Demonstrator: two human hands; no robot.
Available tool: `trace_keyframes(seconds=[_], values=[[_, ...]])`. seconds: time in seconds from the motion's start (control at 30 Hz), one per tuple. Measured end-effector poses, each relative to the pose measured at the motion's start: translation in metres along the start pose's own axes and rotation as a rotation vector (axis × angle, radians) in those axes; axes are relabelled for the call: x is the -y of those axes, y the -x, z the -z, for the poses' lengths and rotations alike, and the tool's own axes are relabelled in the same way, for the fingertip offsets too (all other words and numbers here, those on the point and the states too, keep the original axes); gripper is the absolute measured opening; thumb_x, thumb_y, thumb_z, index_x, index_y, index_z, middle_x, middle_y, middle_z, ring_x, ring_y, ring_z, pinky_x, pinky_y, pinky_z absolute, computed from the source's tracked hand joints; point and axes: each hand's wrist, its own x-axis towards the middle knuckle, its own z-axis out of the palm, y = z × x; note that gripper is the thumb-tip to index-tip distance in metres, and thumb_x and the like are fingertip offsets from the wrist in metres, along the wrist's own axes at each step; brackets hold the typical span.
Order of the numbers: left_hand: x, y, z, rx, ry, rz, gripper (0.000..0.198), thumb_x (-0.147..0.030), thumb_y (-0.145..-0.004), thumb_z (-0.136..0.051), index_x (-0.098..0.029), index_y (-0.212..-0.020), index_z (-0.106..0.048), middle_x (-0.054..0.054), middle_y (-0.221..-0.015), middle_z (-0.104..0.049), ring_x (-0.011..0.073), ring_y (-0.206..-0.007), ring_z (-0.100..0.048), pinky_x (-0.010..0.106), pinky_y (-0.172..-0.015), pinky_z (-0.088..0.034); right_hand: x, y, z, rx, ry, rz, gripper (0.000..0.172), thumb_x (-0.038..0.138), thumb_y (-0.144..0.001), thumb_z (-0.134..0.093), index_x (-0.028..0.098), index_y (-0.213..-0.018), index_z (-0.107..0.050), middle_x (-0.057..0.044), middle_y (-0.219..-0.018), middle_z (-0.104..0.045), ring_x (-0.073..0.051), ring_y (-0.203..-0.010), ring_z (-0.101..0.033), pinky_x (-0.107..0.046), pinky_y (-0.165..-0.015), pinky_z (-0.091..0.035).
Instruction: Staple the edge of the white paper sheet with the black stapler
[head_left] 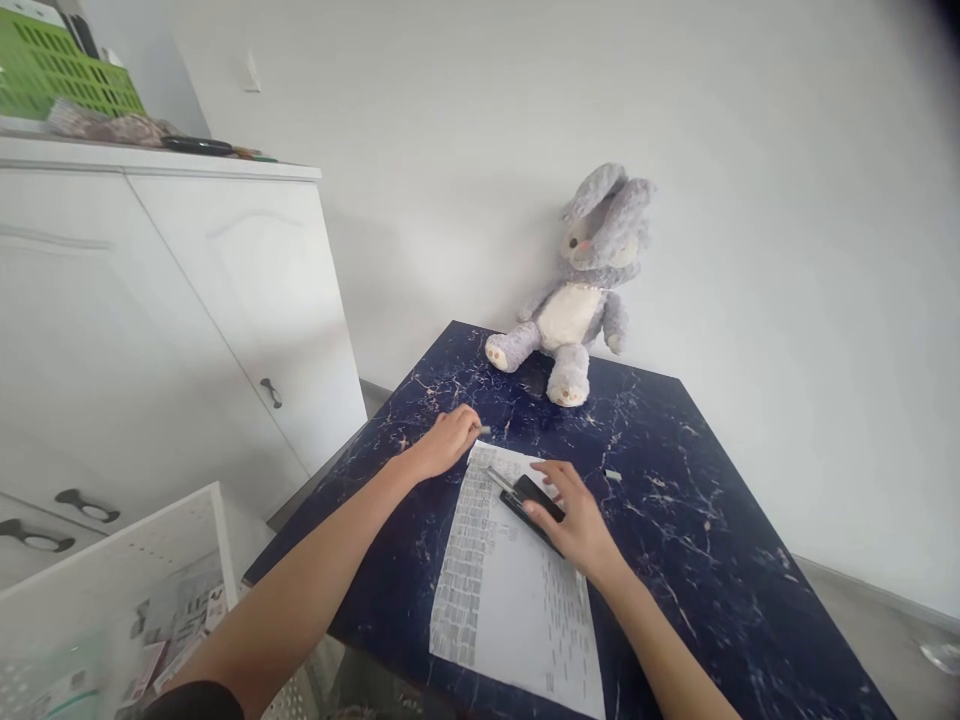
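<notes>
A printed sheet of paper (517,610) lies on the dark blue marbled table. On its upper part rests a black stapler (534,500), opened so that a silvery metal channel sticks out toward the upper left. My right hand (574,515) is around the stapler, thumb on the near side and fingers on the far side. Just beyond the paper's upper left corner, my left hand (452,440) pinches a small pale strip (484,430); its exact kind is too small to tell. Another small pale piece (613,475) lies on the table to the right of the paper.
A grey-and-white plush rabbit (574,315) sits at the table's (675,470) far edge against the wall. To the left stand a white cabinet (247,270) with a green basket (67,65) on top and a white open bin (221,540) holding packets.
</notes>
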Motion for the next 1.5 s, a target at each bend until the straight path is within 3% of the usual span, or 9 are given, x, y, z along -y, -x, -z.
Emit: trace_keyframes(seconds=[0.07, 0.13, 0.27, 0.57, 1.5], values=[[-0.018, 0.003, 0.006, 0.117, 0.087, -0.154, 0.023, -0.031, -0.106, -0.03, -0.019, -0.109, -0.05, 0.008, -0.114, -0.055, 0.0186, -0.1, -0.054, 0.036, -0.095, -0.039, 0.006, 0.003, -0.007, 0.093, 0.024, 0.006, 0.048, 0.037, -0.087, -0.068, 0.025, -0.131, -0.054, -0.009, -0.126, -0.058, -0.025, -0.107, -0.062, -0.039, -0.09, -0.053], [-0.029, 0.003, 0.007, 0.233, 0.125, -0.253, 0.023, -0.032, -0.106, -0.032, -0.02, -0.108, -0.05, 0.008, -0.113, -0.055, 0.0187, -0.099, -0.053, 0.035, -0.094, -0.038, 0.006, 0.005, -0.009, 0.113, 0.055, -0.003, 0.041, 0.027, -0.089, -0.063, 0.025, -0.128, -0.053, -0.008, -0.124, -0.059, -0.025, -0.105, -0.063, -0.039, -0.091, -0.052], [-0.031, -0.001, -0.002, 0.361, 0.127, -0.298, 0.023, -0.034, -0.105, -0.036, -0.02, -0.106, -0.054, 0.007, -0.11, -0.057, 0.0196, -0.098, -0.054, 0.035, -0.093, -0.036, 0.002, 0.004, -0.008, 0.126, 0.049, 0.001, 0.03, 0.016, -0.091, -0.056, 0.023, -0.12, -0.055, -0.007, -0.115, -0.061, -0.023, -0.101, -0.062, -0.036, -0.088, -0.051], [-0.021, -0.004, -0.016, 0.342, 0.066, -0.352, 0.023, -0.031, -0.105, -0.036, -0.019, -0.107, -0.056, 0.008, -0.111, -0.059, 0.0221, -0.103, -0.051, 0.033, -0.09, -0.036, 0.003, 0.005, -0.009, 0.124, 0.062, -0.005, 0.026, 0.013, -0.09, -0.054, 0.023, -0.114, -0.054, -0.006, -0.107, -0.062, -0.022, -0.093, -0.061, -0.033, -0.08, -0.049], [-0.01, -0.003, -0.006, 0.321, 0.168, -0.311, 0.023, -0.034, -0.101, -0.049, -0.023, -0.111, -0.067, 0.007, -0.11, -0.067, 0.022, -0.105, -0.056, 0.035, -0.093, -0.04, 0.0, 0.005, -0.009, 0.116, 0.058, -0.014, 0.02, 0.016, -0.09, -0.054, 0.023, -0.109, -0.057, -0.005, -0.103, -0.064, -0.022, -0.09, -0.062, -0.033, -0.078, -0.05]])
